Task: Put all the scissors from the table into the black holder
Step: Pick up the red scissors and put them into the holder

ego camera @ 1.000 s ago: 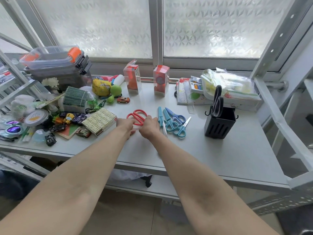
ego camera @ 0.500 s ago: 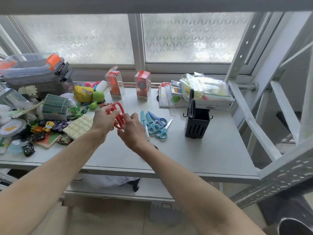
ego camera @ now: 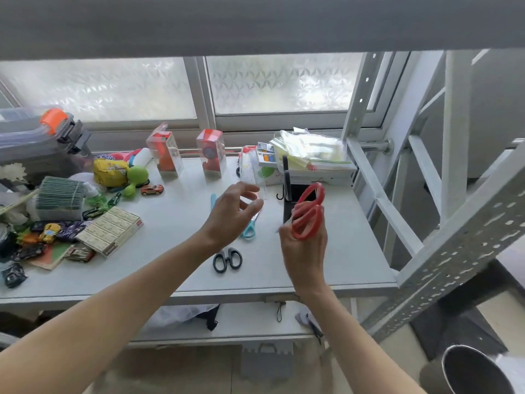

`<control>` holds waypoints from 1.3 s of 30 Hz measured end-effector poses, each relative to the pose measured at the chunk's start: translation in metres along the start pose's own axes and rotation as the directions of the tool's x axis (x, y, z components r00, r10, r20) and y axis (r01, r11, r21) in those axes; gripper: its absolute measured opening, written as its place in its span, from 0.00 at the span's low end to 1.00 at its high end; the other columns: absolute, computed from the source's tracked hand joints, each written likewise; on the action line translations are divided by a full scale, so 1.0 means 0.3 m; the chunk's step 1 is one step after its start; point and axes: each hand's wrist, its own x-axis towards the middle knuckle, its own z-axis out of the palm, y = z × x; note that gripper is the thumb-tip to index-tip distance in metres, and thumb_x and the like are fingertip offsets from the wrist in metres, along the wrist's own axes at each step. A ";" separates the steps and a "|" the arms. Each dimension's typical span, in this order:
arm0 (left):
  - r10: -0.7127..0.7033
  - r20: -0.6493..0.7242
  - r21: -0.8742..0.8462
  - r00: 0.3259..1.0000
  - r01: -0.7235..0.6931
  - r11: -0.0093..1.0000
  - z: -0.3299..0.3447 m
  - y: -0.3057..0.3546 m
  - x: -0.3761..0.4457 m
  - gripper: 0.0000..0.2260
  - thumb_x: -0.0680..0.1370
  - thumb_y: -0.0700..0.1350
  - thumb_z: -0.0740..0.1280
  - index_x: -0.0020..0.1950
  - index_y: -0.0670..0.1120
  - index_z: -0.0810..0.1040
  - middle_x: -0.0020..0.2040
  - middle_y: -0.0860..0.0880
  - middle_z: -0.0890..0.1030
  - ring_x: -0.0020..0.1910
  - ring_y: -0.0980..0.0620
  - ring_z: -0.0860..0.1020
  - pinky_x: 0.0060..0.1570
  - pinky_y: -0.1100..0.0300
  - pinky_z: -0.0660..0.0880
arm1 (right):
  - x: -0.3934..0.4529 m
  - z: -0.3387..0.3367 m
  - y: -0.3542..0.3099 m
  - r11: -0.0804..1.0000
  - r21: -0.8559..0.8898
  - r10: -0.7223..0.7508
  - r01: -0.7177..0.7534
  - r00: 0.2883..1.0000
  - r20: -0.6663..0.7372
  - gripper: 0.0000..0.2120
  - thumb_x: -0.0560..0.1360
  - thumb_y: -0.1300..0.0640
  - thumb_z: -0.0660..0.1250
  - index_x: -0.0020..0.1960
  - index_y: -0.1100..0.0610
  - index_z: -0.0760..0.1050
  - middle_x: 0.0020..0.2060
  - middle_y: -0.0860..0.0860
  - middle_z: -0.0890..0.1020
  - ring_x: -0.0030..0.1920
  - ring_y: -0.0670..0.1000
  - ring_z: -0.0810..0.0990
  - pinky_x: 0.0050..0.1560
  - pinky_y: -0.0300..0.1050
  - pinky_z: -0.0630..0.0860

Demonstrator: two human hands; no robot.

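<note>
Head view: right hand (ego camera: 305, 245) gripping red scissors (ego camera: 308, 214), handles up, just in front of black holder (ego camera: 295, 199), likely for blade-first drop. Left hand (ego camera: 231, 213) empty, fingers spread above teal scissors (ego camera: 250, 227). Black-handled scissors (ego camera: 227, 259) flat on table (ego camera: 176, 268), untouched.

Your right hand (ego camera: 305, 245) grips the red scissors (ego camera: 308, 214) just in front of the black holder (ego camera: 297, 200). Your left hand (ego camera: 231, 213) hovers spread-fingered above blue scissors (ego camera: 250, 230); black-handled scissors (ego camera: 227, 259) lie nearer.
</note>
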 end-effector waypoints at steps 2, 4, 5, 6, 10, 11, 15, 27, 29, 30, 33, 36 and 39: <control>-0.034 0.066 0.045 0.997 0.031 0.999 0.051 -0.018 0.045 0.24 0.77 0.46 0.70 0.72 0.43 0.69 0.63 0.42 0.76 0.48 0.50 0.79 0.47 0.62 0.77 | 0.043 -0.059 -0.014 1.000 0.011 0.004 -0.003 0.997 -0.079 0.12 0.70 0.65 0.64 0.51 0.55 0.69 0.43 0.56 0.77 0.39 0.57 0.77 0.39 0.53 0.79; -0.055 0.157 0.076 0.986 0.044 0.996 0.103 -0.023 0.094 0.34 0.74 0.44 0.73 0.77 0.45 0.62 0.70 0.41 0.70 0.50 0.48 0.80 0.49 0.61 0.75 | 0.106 -0.093 -0.035 0.999 -0.011 -0.032 0.031 0.991 -0.131 0.12 0.71 0.64 0.64 0.53 0.56 0.69 0.44 0.56 0.78 0.40 0.56 0.79 0.40 0.52 0.81; -0.059 0.188 0.088 0.980 0.043 0.995 0.126 -0.021 0.120 0.38 0.73 0.43 0.74 0.79 0.48 0.58 0.73 0.41 0.67 0.50 0.48 0.81 0.49 0.61 0.75 | 0.142 -0.102 -0.045 0.999 -0.025 -0.049 0.046 0.989 -0.140 0.13 0.72 0.64 0.65 0.55 0.56 0.69 0.45 0.55 0.78 0.41 0.55 0.79 0.41 0.50 0.81; -0.056 0.207 0.094 0.977 0.037 0.995 0.147 -0.018 0.145 0.41 0.72 0.42 0.75 0.80 0.50 0.56 0.74 0.41 0.64 0.50 0.48 0.81 0.49 0.62 0.76 | 0.180 -0.106 -0.051 0.998 -0.042 -0.062 0.057 0.989 -0.137 0.14 0.72 0.64 0.65 0.57 0.55 0.69 0.46 0.55 0.78 0.42 0.53 0.80 0.43 0.49 0.82; -0.108 0.262 0.062 0.959 0.095 0.994 0.198 -0.011 0.229 0.46 0.69 0.41 0.77 0.80 0.52 0.53 0.76 0.42 0.63 0.64 0.40 0.76 0.64 0.46 0.75 | 0.314 -0.106 -0.050 0.985 -0.158 -0.071 0.065 0.997 -0.030 0.15 0.74 0.66 0.67 0.59 0.59 0.70 0.47 0.55 0.80 0.45 0.52 0.81 0.47 0.48 0.82; -0.136 0.278 0.034 0.951 0.132 0.991 0.204 -0.015 0.245 0.46 0.69 0.40 0.77 0.79 0.52 0.54 0.76 0.42 0.64 0.66 0.39 0.74 0.63 0.45 0.75 | 0.340 -0.102 -0.043 0.979 -0.195 -0.063 0.064 0.998 0.013 0.15 0.74 0.66 0.67 0.59 0.60 0.70 0.46 0.56 0.80 0.45 0.53 0.81 0.46 0.49 0.81; -0.174 0.341 -0.087 0.924 0.216 0.973 0.207 -0.018 0.275 0.39 0.71 0.38 0.76 0.77 0.49 0.61 0.74 0.43 0.67 0.63 0.43 0.76 0.46 0.59 0.80 | 0.391 -0.074 -0.007 0.920 -0.391 0.048 0.037 0.978 0.204 0.18 0.72 0.66 0.68 0.61 0.63 0.70 0.46 0.58 0.80 0.44 0.56 0.80 0.47 0.51 0.79; -0.102 0.371 -0.227 0.923 0.196 0.954 0.201 -0.032 0.287 0.30 0.73 0.33 0.72 0.73 0.47 0.70 0.65 0.42 0.76 0.58 0.42 0.80 0.57 0.47 0.80 | 0.446 -0.040 0.038 0.834 -0.542 0.295 0.105 0.745 0.598 0.19 0.69 0.58 0.74 0.60 0.51 0.78 0.47 0.49 0.80 0.47 0.49 0.78 0.51 0.42 0.73; -0.102 0.364 -0.228 0.926 0.194 0.954 0.201 -0.034 0.289 0.28 0.72 0.33 0.73 0.70 0.44 0.72 0.64 0.41 0.76 0.56 0.42 0.80 0.58 0.45 0.79 | 0.455 -0.044 0.030 0.838 -0.533 0.313 0.116 0.699 0.643 0.16 0.68 0.57 0.75 0.53 0.46 0.77 0.42 0.44 0.79 0.43 0.46 0.77 0.49 0.41 0.74; -0.103 0.362 -0.225 0.926 0.194 0.955 0.201 -0.036 0.290 0.27 0.72 0.33 0.74 0.69 0.44 0.73 0.64 0.41 0.76 0.57 0.41 0.80 0.58 0.45 0.79 | 0.459 -0.045 0.027 0.835 -0.534 0.314 0.131 0.684 0.658 0.16 0.67 0.57 0.75 0.51 0.44 0.76 0.41 0.43 0.78 0.43 0.46 0.77 0.47 0.39 0.74; -0.098 0.364 -0.212 0.926 0.185 0.960 0.203 -0.039 0.292 0.30 0.71 0.35 0.75 0.71 0.46 0.71 0.63 0.44 0.75 0.58 0.43 0.79 0.55 0.48 0.81 | 0.468 -0.050 0.014 0.824 -0.540 0.327 0.174 0.633 0.702 0.22 0.66 0.52 0.77 0.58 0.45 0.75 0.47 0.45 0.79 0.48 0.48 0.77 0.44 0.35 0.70; -0.091 0.362 -0.216 0.928 0.178 0.960 0.205 -0.041 0.295 0.31 0.70 0.34 0.75 0.72 0.47 0.70 0.61 0.47 0.74 0.57 0.46 0.79 0.52 0.54 0.82 | 0.478 -0.067 -0.005 0.798 -0.565 0.367 0.209 0.575 0.731 0.28 0.67 0.52 0.78 0.64 0.47 0.72 0.51 0.47 0.80 0.51 0.48 0.77 0.51 0.38 0.72; -0.104 0.360 -0.239 0.927 0.200 0.950 0.203 -0.047 0.299 0.31 0.70 0.32 0.74 0.71 0.46 0.71 0.61 0.46 0.75 0.56 0.45 0.80 0.54 0.52 0.82 | 0.487 -0.083 -0.019 0.772 -0.592 0.384 0.231 0.573 0.724 0.16 0.69 0.60 0.74 0.52 0.48 0.72 0.39 0.45 0.77 0.41 0.46 0.76 0.37 0.36 0.69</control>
